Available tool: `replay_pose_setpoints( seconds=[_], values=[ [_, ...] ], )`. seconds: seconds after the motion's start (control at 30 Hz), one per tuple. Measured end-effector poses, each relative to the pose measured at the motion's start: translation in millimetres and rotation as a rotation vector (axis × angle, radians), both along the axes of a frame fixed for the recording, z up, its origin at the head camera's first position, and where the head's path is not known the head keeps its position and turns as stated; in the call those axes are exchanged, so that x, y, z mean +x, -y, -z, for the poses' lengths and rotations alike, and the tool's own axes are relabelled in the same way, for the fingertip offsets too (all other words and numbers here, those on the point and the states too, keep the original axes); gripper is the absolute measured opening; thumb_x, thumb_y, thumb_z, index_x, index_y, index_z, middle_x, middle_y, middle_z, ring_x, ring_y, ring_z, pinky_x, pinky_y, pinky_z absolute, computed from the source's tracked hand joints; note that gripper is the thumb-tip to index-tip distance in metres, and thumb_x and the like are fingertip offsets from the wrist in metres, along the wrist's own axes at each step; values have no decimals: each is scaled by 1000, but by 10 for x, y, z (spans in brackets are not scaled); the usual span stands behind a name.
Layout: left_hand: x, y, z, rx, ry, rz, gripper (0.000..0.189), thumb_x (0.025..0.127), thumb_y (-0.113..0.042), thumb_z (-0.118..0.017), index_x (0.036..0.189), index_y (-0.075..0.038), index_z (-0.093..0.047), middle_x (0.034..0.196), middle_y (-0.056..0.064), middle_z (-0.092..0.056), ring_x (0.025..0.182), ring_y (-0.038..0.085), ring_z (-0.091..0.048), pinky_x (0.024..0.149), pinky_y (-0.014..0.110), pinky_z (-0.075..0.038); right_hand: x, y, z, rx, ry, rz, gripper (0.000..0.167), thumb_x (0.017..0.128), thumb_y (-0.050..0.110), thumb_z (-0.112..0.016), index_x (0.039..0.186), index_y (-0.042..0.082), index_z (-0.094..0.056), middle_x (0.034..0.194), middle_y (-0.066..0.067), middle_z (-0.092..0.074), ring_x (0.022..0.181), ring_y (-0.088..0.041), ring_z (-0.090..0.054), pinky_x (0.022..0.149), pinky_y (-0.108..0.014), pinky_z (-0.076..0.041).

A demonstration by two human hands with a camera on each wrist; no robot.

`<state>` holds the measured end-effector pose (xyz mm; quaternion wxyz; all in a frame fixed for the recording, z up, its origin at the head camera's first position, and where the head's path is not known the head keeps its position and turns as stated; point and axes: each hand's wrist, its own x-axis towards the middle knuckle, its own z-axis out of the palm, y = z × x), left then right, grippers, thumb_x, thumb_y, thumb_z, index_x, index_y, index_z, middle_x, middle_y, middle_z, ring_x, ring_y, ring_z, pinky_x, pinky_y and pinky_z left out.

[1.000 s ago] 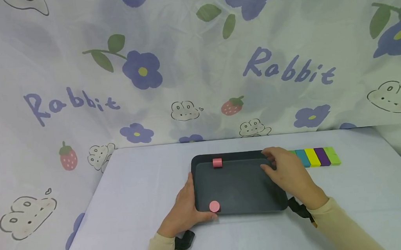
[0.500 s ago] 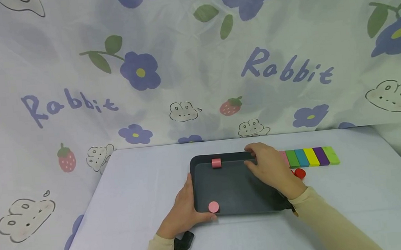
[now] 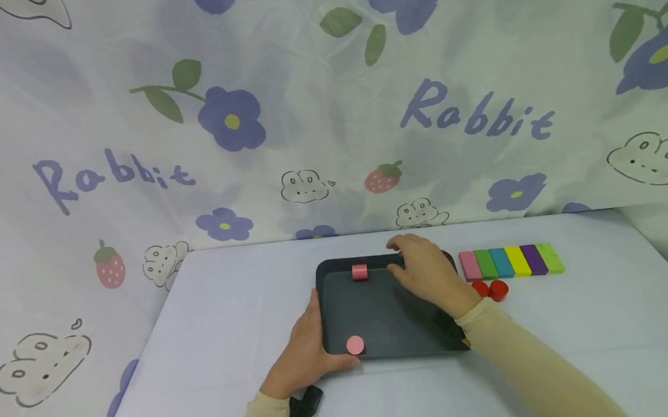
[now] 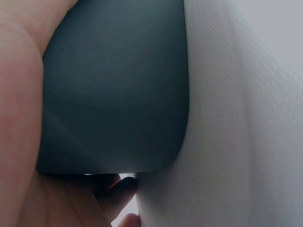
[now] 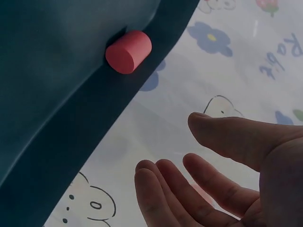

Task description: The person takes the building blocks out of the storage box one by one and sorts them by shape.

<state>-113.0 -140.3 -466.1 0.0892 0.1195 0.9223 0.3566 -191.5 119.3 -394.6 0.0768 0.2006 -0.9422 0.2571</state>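
Note:
My left hand [image 3: 305,353] holds the dark grey tray [image 3: 389,315] at its front left corner, thumb along the front edge and fingers along the left side. In the left wrist view, the hand surrounds one end of the tray. A pink cylinder [image 3: 360,272] lies on its side against the back wall, and another pink cylinder [image 3: 354,345] stands on end near my left thumb. Over the tray's back right part, my right hand [image 3: 430,269] hovers with fingers bent loosely and nothing between them. The right wrist view shows its thumb apart from the fingers, near the pink cylinder [image 5: 129,52].
Right of the tray, a row of coloured blocks [image 3: 511,262] lies side by side on the white table [image 3: 229,295]. Two red cylinders [image 3: 498,290] sit just in front of that row. A patterned cloth [image 3: 316,131] hangs behind the table.
My right hand has moved left, from the tray's right edge to over its back part, uncovering the red cylinders and more of the block row. The left hand and pink cylinders stay put.

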Motion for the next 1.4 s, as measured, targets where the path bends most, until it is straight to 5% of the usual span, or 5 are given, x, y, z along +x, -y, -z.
replay_pose_setpoints(
  seconds=[0.5,1.1,1.4],
  values=[
    [-14,6,20,-1,-19,10,146,67,-56,-89,158,4,8,167,19,-1,152,38,-13,119,58,-18,-201,213,121,69,15,-143,38,90,15,-76,125,1,-66,123,-13,-67,113,-28,-64,97,-44,-51],
    [-23,-4,3,6,-38,18,145,67,-54,-90,158,4,8,167,19,-2,152,37,-13,119,58,-17,-269,498,285,131,-2,-199,26,89,10,-73,114,4,-68,100,-8,-67,85,-20,-61,81,-38,-54],
    [-10,-7,6,3,-39,18,145,67,-53,-90,157,5,7,167,19,-2,152,38,-13,119,59,-18,-276,574,344,187,-8,-194,33,90,13,-73,121,3,-68,101,-9,-68,86,-21,-62,78,-37,-55]
  ],
)
